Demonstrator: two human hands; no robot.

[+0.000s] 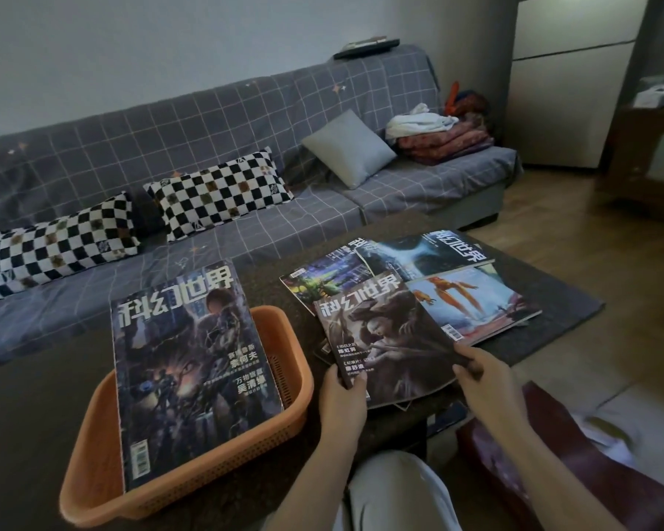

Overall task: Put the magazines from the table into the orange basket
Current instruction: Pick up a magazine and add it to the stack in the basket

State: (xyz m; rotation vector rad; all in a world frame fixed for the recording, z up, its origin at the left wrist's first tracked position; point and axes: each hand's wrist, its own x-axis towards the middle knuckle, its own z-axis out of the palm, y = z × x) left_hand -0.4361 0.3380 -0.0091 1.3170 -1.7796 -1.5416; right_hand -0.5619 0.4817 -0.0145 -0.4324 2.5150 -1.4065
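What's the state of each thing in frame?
Basket: on the table, holds one magazine.
Basket magazine: face up, far end propped over the basket's rim.
Held magazine: both hands grip its near edge.
Left hand: grips the held magazine.
Right hand: grips the held magazine.
Table magazines: three overlapping, face up, not yet moved.

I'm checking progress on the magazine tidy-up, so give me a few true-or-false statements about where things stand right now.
1. One magazine already lies in the orange basket. True.
2. Both hands grip the same magazine. True: the left hand and right hand hold the top magazine at its near edge.
3. The table holds no other magazines. False: several magazines lie spread beneath and behind the held one.
4. The basket sits on the sofa. False: it rests on the dark table.
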